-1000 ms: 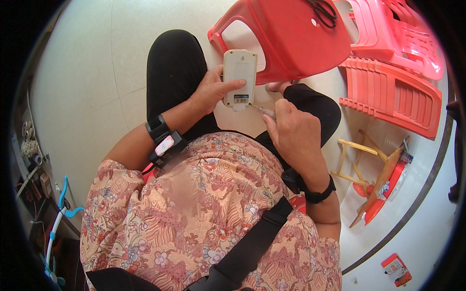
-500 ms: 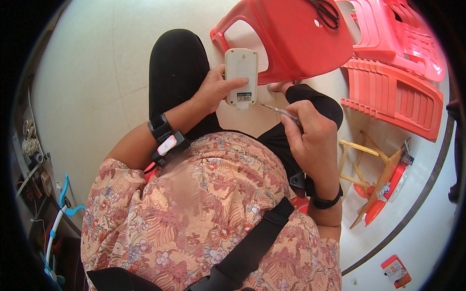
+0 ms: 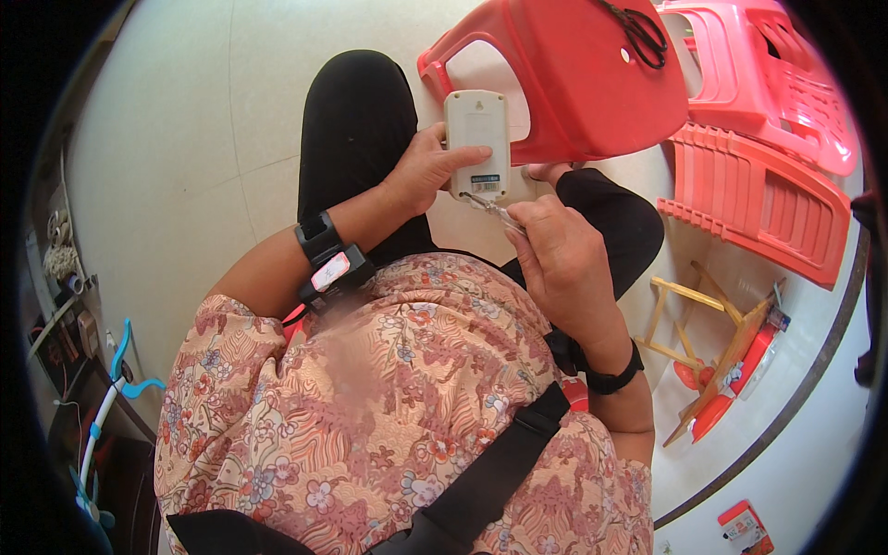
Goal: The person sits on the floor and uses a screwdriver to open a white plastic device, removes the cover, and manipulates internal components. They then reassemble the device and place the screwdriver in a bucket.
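Note:
My left hand grips a cream, rounded rectangular plastic device by its left side, the thumb lying across its back. That back faces up and shows a hanging hole near the top, corner screw holes and a small dark label low down. In my right hand is a slim screwdriver with a clear handle, pinched between thumb and fingers. Its tip meets the lower left corner of the device, at or very near the screw hole there. The device's front is hidden.
Just beyond the device stands a red plastic stool with black-handled scissors on it. Stacked red plastic chairs are at the right. A small wooden folding stool lies tipped below them. A red packet is at lower right.
My right hand has moved left and brought the screwdriver from beside the device to its lower left corner. The whole view has shifted slightly; my left hand keeps its hold.

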Tool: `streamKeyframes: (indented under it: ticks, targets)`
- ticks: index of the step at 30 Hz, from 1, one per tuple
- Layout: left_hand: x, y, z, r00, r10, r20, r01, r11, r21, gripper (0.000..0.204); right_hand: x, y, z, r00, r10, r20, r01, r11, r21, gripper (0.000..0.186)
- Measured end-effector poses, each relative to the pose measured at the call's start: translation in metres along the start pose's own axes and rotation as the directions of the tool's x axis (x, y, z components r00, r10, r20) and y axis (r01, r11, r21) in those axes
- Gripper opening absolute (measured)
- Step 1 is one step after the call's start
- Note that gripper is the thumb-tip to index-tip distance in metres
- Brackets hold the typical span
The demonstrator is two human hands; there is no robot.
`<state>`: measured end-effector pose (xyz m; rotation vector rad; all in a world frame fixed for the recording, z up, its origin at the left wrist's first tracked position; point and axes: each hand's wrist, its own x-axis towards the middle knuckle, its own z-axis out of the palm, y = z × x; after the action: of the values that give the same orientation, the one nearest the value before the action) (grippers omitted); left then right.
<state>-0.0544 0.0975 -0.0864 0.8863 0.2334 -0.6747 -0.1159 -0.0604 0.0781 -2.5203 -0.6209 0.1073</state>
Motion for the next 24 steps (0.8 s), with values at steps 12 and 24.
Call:
streamKeyframes:
  ticks: [12, 24]
  targets:
    - [-0.001, 0.0, -0.001, 1.0, 0.002, 0.008, -0.002, 1.0, 0.014, 0.044, 0.006, 0.0, 0.003, 0.997, -0.072, 0.01, 0.072, 0.996, -0.044, 0.02]
    - [-0.004, 0.004, 0.004, 1.0, 0.02, 0.005, -0.02, 1.0, 0.024, 0.044, 0.013, -0.003, 0.006, 0.99, -0.107, 0.092, 0.123, 0.975, -0.187, 0.011]
